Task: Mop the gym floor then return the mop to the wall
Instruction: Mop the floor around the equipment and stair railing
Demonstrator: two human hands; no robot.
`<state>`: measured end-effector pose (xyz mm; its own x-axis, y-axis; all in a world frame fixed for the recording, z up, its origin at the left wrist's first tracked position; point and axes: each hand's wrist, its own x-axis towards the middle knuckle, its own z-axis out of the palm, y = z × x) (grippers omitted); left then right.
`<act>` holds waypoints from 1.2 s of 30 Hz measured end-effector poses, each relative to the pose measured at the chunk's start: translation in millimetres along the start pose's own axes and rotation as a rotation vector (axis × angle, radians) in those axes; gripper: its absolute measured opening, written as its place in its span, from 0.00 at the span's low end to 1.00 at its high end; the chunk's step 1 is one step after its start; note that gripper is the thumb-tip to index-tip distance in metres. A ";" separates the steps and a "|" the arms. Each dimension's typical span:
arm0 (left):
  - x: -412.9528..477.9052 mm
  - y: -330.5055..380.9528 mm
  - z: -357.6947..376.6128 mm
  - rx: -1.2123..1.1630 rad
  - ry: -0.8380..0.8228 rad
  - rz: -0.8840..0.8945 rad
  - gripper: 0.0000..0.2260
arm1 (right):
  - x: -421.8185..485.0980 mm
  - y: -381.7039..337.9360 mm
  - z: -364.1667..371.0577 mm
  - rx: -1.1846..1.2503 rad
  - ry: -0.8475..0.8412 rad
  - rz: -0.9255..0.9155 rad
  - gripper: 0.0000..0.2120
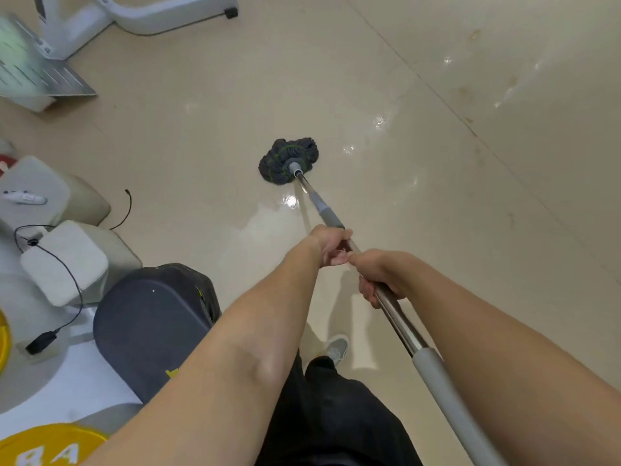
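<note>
A mop with a dark grey stringy head (288,160) rests flat on the beige tiled floor (437,163) ahead of me. Its metal handle (400,321) slants back toward my lower right and ends in a grey grip. My left hand (331,247) is closed around the handle further down toward the head. My right hand (379,275) grips the handle just behind it, the two hands almost touching. Wet shiny patches lie on the tiles around the mop head.
White gym machine legs (134,18) and a metal footplate (43,79) stand at the top left. Padded beige seats (64,260), a black cable (67,270), a dark round-topped object (151,327) and yellow weight plates (50,445) crowd the left. My shoe (337,348) is below.
</note>
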<state>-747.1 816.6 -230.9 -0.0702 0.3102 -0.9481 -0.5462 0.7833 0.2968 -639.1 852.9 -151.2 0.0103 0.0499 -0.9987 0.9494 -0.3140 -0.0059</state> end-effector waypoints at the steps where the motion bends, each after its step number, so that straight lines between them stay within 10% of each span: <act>1: 10.8 19.1 -8.4 -0.007 0.021 0.018 0.06 | 6.2 -22.7 -6.4 0.000 0.005 -0.015 0.23; 15: 122.5 235.5 -103.5 0.010 0.171 0.208 0.16 | 85.3 -269.7 -74.4 0.026 0.093 -0.270 0.34; 29: 63.2 136.5 6.4 0.088 0.012 0.193 0.07 | 38.6 -93.7 -89.0 0.371 0.003 -0.210 0.32; 36: -5.2 98.3 139.6 0.219 0.024 0.263 0.08 | -37.0 33.6 -133.7 0.414 0.058 -0.263 0.09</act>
<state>-683.9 967.1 -180.8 -0.2064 0.5063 -0.8373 -0.3150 0.7758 0.5468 -565.6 967.2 -107.7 -0.1840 0.2271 -0.9563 0.7180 -0.6334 -0.2886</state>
